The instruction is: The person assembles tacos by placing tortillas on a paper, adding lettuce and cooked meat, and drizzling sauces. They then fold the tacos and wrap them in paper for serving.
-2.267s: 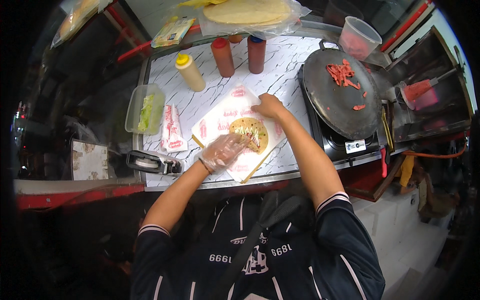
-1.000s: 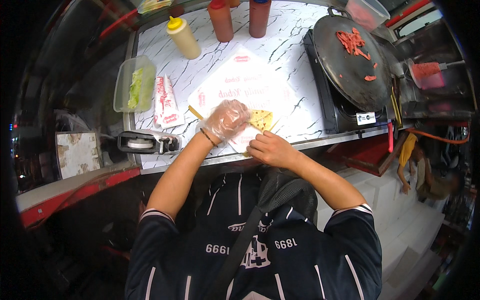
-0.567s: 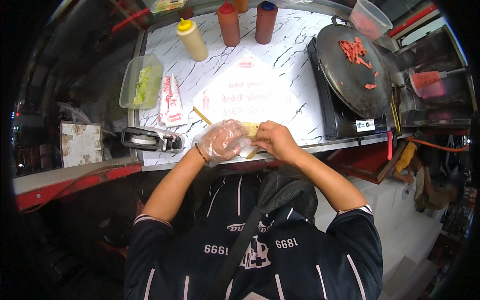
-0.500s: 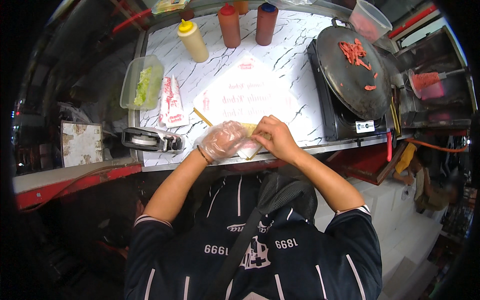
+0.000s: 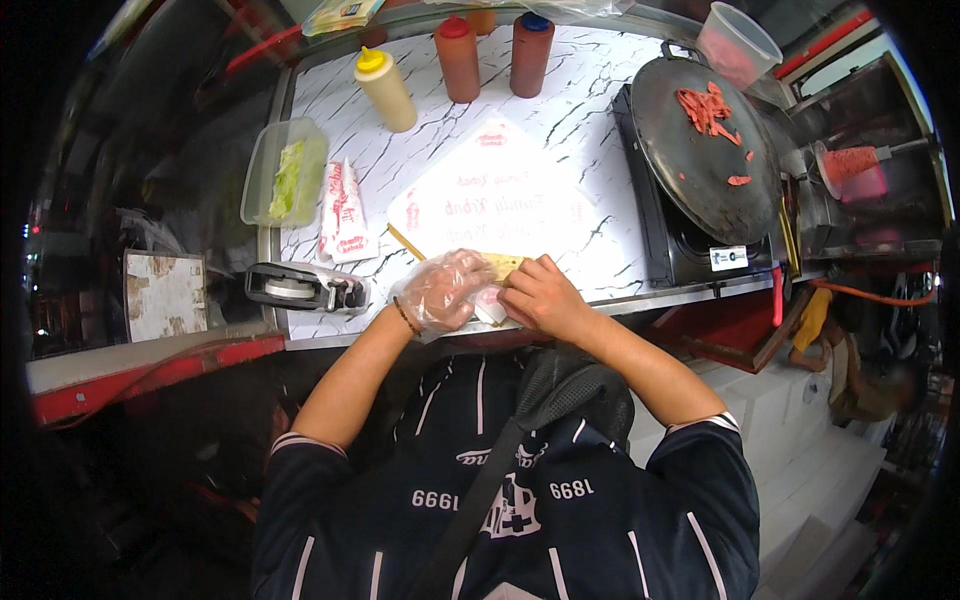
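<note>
A sheet of white food paper with red print point(image 5: 495, 185) lies on the counter before me. At its near edge is a yellowish rolled flatbread point(image 5: 508, 266), mostly hidden by my hands. My left hand point(image 5: 447, 290), in a clear plastic glove, is curled over the roll's left part. Bare and with bent fingers, my right hand point(image 5: 545, 298) pinches the near corner of the paper against the roll's right part. A small folded flap of that paper shows between the hands. What fills the roll cannot be seen.
A tape dispenser point(image 5: 305, 287), wrapped rolls point(image 5: 343, 215) and a lettuce tub point(image 5: 285, 172) stand left. Sauce bottles point(image 5: 387, 90) are at the back. Right, a round griddle point(image 5: 700, 170) with red meat strips sits on a black stove point(image 5: 690, 262). Another person point(image 5: 850, 370) is far right.
My right hand has turned and closed in over the roll, lifting the paper's near corner, which hung toward me before. My left hand stays nearly in place on the roll.
</note>
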Motion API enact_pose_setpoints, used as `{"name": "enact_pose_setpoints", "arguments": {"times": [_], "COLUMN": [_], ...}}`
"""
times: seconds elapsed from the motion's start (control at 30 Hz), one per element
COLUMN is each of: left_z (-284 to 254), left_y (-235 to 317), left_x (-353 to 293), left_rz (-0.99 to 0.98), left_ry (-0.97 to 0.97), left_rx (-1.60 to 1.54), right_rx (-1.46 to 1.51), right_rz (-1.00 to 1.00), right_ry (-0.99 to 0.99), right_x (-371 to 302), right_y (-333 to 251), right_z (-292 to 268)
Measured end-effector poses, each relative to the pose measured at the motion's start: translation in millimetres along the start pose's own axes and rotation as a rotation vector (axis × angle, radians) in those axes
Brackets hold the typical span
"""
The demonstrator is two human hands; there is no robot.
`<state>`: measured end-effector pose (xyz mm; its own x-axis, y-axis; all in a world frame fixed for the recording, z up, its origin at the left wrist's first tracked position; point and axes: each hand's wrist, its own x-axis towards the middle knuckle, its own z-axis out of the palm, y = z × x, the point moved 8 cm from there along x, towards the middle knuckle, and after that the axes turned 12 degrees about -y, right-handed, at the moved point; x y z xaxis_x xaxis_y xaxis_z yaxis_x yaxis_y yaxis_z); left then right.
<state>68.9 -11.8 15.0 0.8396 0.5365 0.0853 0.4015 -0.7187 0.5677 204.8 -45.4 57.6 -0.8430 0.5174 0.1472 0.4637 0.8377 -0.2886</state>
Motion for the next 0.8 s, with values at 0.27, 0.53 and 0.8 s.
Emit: {"name": "enact_pose_setpoints", "arguments": {"times": [0.27,0.53,0.8], "left_z": [3.3,8.4,2.0], "left_y": [-4.8,-0.1,-38.9], "left_x": [-1.5,-3.4,33.8], "left_rz": [-0.028,0.002,-0.208], "left_ry": [-0.037,0.133,0.228], "left_rx": [-0.042,0.099,0.047], "right_rx": [-0.070,0.018,0.278], "right_rz": [-0.082,0.112,0.649], "right_ry": [-0.023,0.138,-0.200], "right_x": [-6.4,6.5,21.6], "right_y": [-4.0,14.8,87.2], "right_z": [13.5,-15.9,13.9]}}
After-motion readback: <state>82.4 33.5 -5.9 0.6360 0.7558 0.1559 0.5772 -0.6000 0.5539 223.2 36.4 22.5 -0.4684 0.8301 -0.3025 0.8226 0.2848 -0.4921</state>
